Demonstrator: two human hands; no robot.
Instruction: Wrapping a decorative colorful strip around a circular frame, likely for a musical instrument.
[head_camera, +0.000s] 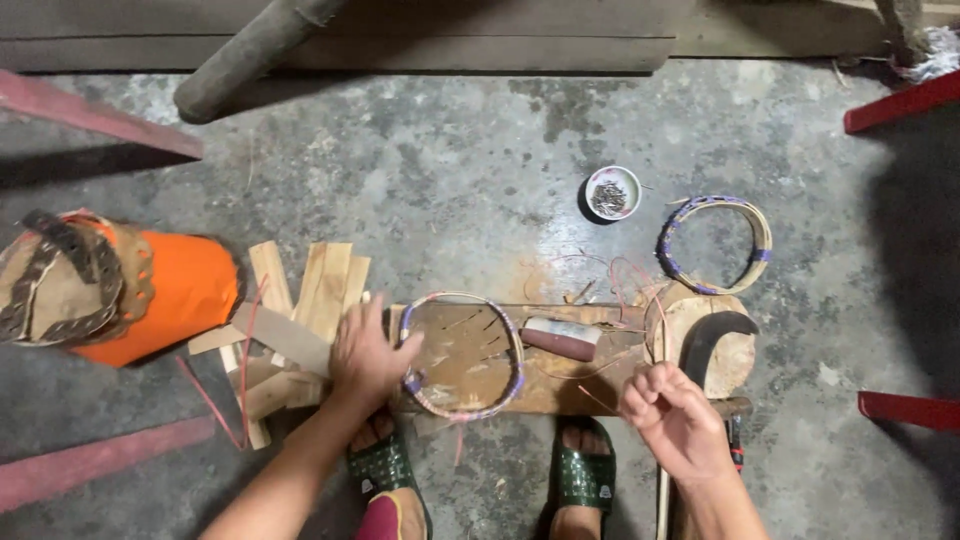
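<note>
My left hand (368, 352) presses on the left edge of a woven ring (462, 355) wrapped in pink and purple strips, which lies flat on a low wooden board (470, 350). My right hand (672, 412) hovers over the board's right end, fingers pinched on a thin reddish strand (655, 335) that curls up toward the ring. A small cylinder with a dark red end (560, 338) rests on the board between my hands. A round wooden block (712, 340) with a dark curved blade on it sits at the board's right end.
A second ring bound in purple (716, 245) lies on the concrete floor beyond the block, near a small white bowl of nails (611, 193). Flat wood slats (305, 300) are piled at left beside an orange container (175, 295). Red bars cross the corners. My sandalled feet (585, 480) are below.
</note>
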